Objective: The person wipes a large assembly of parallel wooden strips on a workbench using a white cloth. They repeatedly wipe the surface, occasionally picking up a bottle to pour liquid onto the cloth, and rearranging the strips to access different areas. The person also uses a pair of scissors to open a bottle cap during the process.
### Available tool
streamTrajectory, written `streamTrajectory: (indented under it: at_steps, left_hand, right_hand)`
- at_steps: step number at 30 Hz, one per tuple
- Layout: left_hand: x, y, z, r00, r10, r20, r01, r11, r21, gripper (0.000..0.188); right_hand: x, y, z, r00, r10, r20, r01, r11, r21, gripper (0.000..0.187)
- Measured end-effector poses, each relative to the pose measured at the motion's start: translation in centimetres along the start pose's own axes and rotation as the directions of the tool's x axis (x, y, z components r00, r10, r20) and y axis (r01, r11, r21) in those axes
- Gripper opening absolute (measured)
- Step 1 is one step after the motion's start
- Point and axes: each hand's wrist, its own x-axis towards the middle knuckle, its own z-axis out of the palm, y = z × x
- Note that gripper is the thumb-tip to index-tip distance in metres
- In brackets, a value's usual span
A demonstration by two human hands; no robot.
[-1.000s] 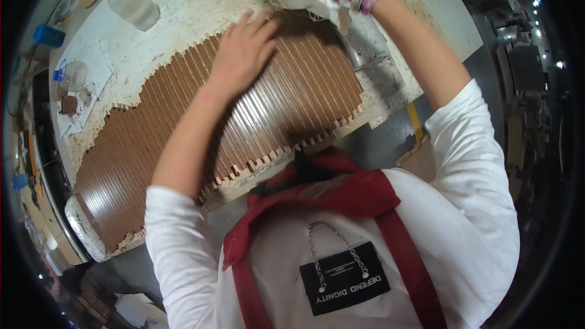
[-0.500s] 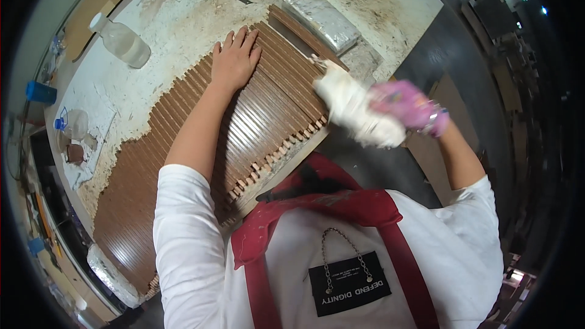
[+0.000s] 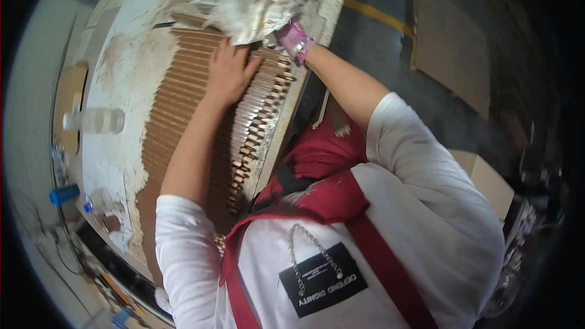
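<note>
Brown wooden strips (image 3: 177,94) with pale, tenon-like ends lie side by side in a long row on the worktable. My bare left hand (image 3: 233,74) rests flat on their tops, fingers spread. Beyond it, my right hand (image 3: 294,41), in a pink glove, is closed on a bunched white cloth (image 3: 259,18). The cloth is blurred and spreads over the far end of the row, covering part of it. Its folds partly hide my right fingers.
The white worktable (image 3: 125,45) is stained brown. A clear bottle (image 3: 100,120) lies toward the left, near a cardboard piece (image 3: 74,103) and a blue object (image 3: 64,195). At right, a brown board (image 3: 454,49) is on the dark floor, past a yellow line (image 3: 378,17).
My right hand has swung the cloth leftward and away from me, from beside the table to over the row's far end. The view has turned; my left hand stays on the strips.
</note>
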Motion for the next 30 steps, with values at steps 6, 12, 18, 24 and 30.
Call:
streamTrajectory:
  at_steps: [6,12,18,24,30]
  left_hand:
    - [-0.1,0.5,-1.8,0.987,-0.067,0.149,0.06,0.997,0.05,0.048]
    - [2.4,1.4,-1.7,0.972,-0.06,0.229,0.08,0.994,-0.08,0.056]
    - [-0.2,15.6,-3.1,0.964,-0.048,0.26,0.168,0.87,-0.463,0.04]
    - [-7.9,27.8,21.5,0.633,-0.194,0.749,0.746,0.41,-0.525,0.028]
    - [-22.6,14.3,52.1,0.382,-0.451,0.806,0.874,0.46,-0.157,0.029]
  right_hand:
    - [-7.0,-0.6,-11.5,0.93,0.274,0.245,-0.351,0.859,0.373,0.044]
    - [-23.8,7.7,-31.4,0.725,0.684,-0.083,-0.366,0.484,0.795,0.045]
    - [-33.0,18.2,-39.0,0.503,0.864,-0.008,-0.475,0.284,0.833,0.039]
    - [-41.7,27.9,-30.1,0.565,0.791,0.234,-0.813,0.486,0.32,0.035]
    - [-44.5,33.4,-21.0,0.205,0.758,0.619,-0.757,0.524,-0.391,0.045]
